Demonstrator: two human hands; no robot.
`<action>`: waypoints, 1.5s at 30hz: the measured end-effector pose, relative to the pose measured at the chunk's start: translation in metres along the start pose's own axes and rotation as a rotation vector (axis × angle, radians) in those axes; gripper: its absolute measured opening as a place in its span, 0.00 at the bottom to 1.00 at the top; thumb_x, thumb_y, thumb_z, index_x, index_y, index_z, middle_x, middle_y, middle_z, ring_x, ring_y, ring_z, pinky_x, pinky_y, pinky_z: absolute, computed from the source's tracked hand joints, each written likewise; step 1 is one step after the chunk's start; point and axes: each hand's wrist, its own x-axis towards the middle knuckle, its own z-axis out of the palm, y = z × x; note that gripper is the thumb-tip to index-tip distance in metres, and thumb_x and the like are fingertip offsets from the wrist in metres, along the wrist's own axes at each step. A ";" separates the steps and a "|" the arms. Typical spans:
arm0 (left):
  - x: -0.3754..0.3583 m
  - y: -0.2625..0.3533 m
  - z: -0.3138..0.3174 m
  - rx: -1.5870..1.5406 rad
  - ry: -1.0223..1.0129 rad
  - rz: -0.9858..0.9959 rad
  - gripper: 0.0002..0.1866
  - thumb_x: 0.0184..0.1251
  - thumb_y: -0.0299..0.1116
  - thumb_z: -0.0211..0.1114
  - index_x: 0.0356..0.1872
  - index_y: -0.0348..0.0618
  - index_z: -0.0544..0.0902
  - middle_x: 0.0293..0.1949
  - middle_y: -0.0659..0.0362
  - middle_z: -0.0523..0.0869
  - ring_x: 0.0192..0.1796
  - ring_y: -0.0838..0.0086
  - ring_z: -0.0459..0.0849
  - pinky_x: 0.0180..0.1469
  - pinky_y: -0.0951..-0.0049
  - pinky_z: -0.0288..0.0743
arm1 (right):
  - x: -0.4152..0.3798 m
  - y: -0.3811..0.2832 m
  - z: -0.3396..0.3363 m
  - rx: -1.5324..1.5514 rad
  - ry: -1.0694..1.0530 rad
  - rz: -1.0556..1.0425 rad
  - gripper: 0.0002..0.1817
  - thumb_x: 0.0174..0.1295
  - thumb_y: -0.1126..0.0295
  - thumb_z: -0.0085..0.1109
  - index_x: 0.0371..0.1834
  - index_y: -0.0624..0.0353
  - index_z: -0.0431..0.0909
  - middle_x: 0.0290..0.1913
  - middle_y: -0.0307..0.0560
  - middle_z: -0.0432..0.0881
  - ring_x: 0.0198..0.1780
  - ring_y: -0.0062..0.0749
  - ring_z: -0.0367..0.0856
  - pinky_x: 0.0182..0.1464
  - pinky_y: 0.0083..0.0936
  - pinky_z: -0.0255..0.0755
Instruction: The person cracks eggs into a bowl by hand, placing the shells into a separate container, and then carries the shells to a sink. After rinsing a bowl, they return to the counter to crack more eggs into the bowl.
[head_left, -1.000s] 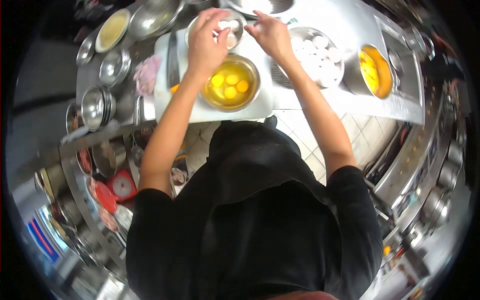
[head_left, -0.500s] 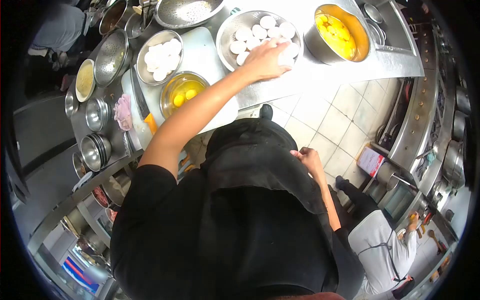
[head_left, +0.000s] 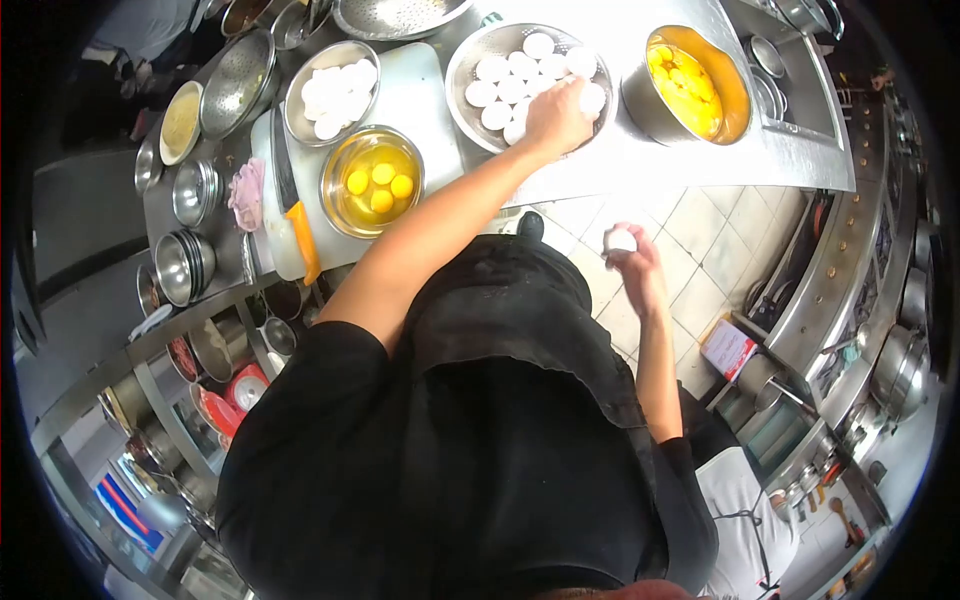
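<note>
My left hand (head_left: 560,122) reaches into a perforated steel colander (head_left: 462,118) of white eggs (head_left: 492,68). Its fingers are curled down around an egg by the colander's right side, and the fingertips are partly hidden. Out over the floor, in front of the table edge, my right hand (head_left: 638,268) grips a single white egg (head_left: 620,240) between thumb and fingers. Left of my left forearm, a steel bowl (head_left: 325,205) with several yolks (head_left: 381,174) in clear egg white stands on the cutting board (head_left: 432,105). Behind it sits a bowl (head_left: 290,112) heaped with white eggshells.
A deep steel pot (head_left: 648,108) of yolks stands right of the colander. An orange-handled knife (head_left: 302,240) lies on the board's left side, near a pink cloth (head_left: 246,195) and stacked steel bowls (head_left: 185,268). A person (head_left: 745,510) in a light top is at lower right.
My right hand has lifted away from beside my apron, and an egg now shows in it. My left hand has shifted slightly within the colander. The view has moved a little, uncovering more yolks.
</note>
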 end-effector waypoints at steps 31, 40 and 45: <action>-0.188 -0.100 -0.233 -0.152 0.275 -0.213 0.26 0.56 0.24 0.60 0.60 0.44 0.75 0.57 0.45 0.77 0.56 0.54 0.78 0.58 0.66 0.71 | 0.075 0.018 0.301 -1.029 -0.566 -0.765 0.20 0.49 0.69 0.65 0.49 0.57 0.82 0.36 0.54 0.85 0.40 0.47 0.85 0.45 0.31 0.76; -0.184 -0.106 -0.255 0.174 0.045 -0.109 0.30 0.52 0.22 0.59 0.60 0.57 0.76 0.58 0.56 0.76 0.49 0.58 0.81 0.51 0.66 0.77 | 0.090 0.009 0.279 -1.180 -0.599 -0.926 0.22 0.52 0.74 0.60 0.53 0.50 0.81 0.39 0.50 0.84 0.40 0.32 0.85 0.44 0.26 0.75; -0.150 -0.114 -0.272 0.186 0.090 -0.006 0.31 0.55 0.25 0.62 0.62 0.62 0.73 0.55 0.58 0.79 0.48 0.60 0.82 0.49 0.66 0.77 | 0.103 -0.004 0.291 -1.007 -0.594 -0.786 0.21 0.52 0.69 0.65 0.51 0.57 0.80 0.44 0.53 0.85 0.44 0.41 0.85 0.49 0.30 0.75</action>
